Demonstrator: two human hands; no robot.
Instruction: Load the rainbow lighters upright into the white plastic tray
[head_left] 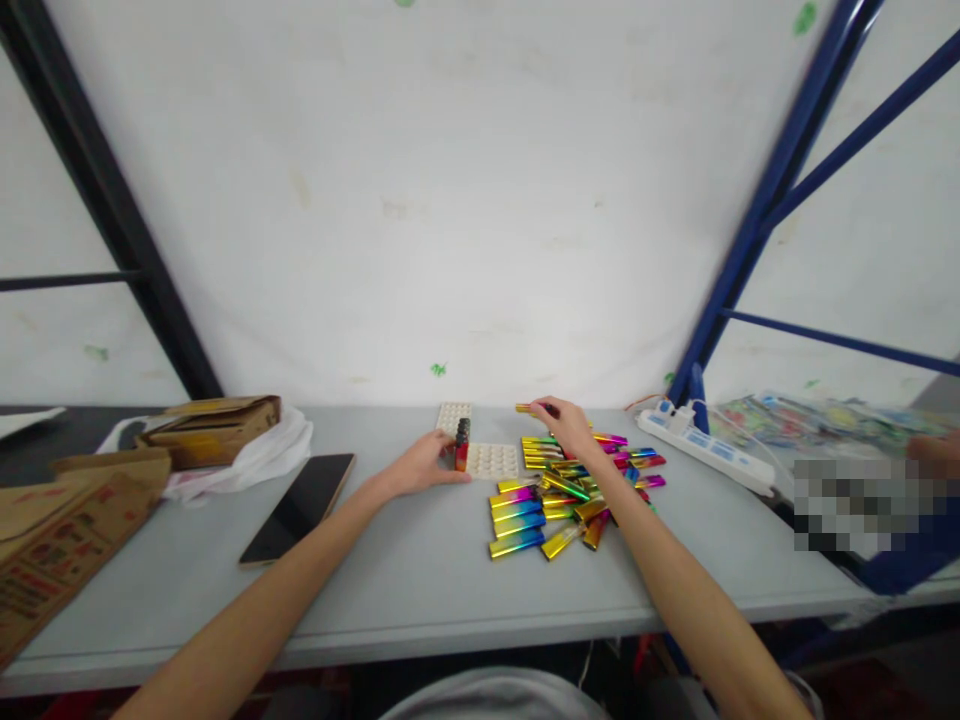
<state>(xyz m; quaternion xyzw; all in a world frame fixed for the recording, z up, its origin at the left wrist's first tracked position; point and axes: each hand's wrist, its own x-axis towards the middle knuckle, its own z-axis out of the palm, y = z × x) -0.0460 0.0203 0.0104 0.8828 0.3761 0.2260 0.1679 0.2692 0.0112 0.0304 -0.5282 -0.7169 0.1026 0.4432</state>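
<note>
My left hand (426,466) curls around the left side of a short row of upright lighters (462,447) with red bodies and dark tops, its thumb by the near edge of a cream tray with round holes (493,461). Between the fingertips of my right hand (564,420) is a gold lighter (523,407), raised a little beyond the pile. Below that hand lies a heap of shiny lighters (559,485) in gold, blue, pink and green; some are lined up side by side at its left edge. A second holed tray (452,412) sits behind the row.
A dark phone (300,508) lies left of my left forearm. Further left are an open cardboard box (217,430) on a white plastic bag (281,455) and another carton (82,530). A white power strip (705,447) lies right. Another person's hand (934,452) shows at the far right.
</note>
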